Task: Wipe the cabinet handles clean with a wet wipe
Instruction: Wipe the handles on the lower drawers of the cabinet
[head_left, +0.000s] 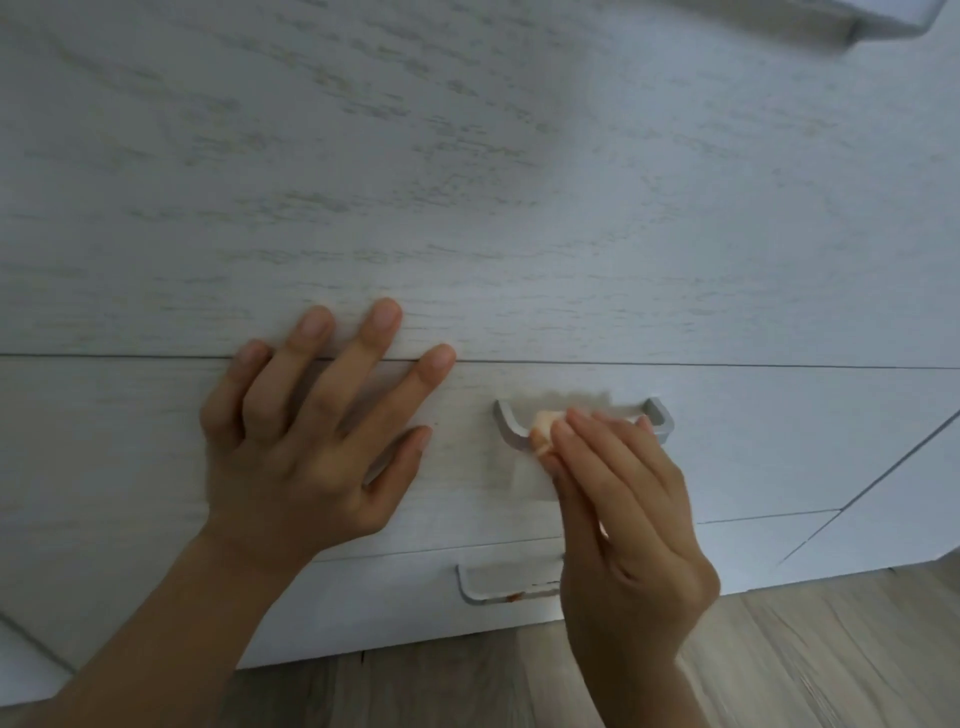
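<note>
Head view

- Wet wipe (561, 405): a thin, pale sheet, blurred at its edges. It is draped over the upper handle (658, 414), right of centre on the drawer front (779, 441). Judged light, soft and limp, likely to bunch or slip on smooth metal. It is best held pinched through a fold, with the fingers backing it against the bar.
- Right hand (623, 519): its grip is closed in a pinch on the wipe, thumb and fingertips pressing it onto the left half of the bar. A small peach-coloured spot shows at the pinch; whether it is thumb or stained wipe cannot be told.
- Upper handle: a grey metal bow, stiff and fixed. Its long axis runs left to right, level with the drawer seam, and both end posts are visible. Strokes along that axis would suit it.
- Left hand (311, 431): its grip is fully spread and holds nothing. Palm and straight fingers lie flat on the drawer front left of the handle, fingertips crossing the seam above. Judged to be bracing.
- Lower handle (483, 592): same type, nearer on the drawer below, long axis also left to right. Its right end is hidden behind the right hand. An orange-brown mark shows on the bar, so it is judged not yet wiped.
- Third handle (883, 21): far right corner, blurred.
- Floor (779, 649): wood-look boards under the cabinet.
</note>
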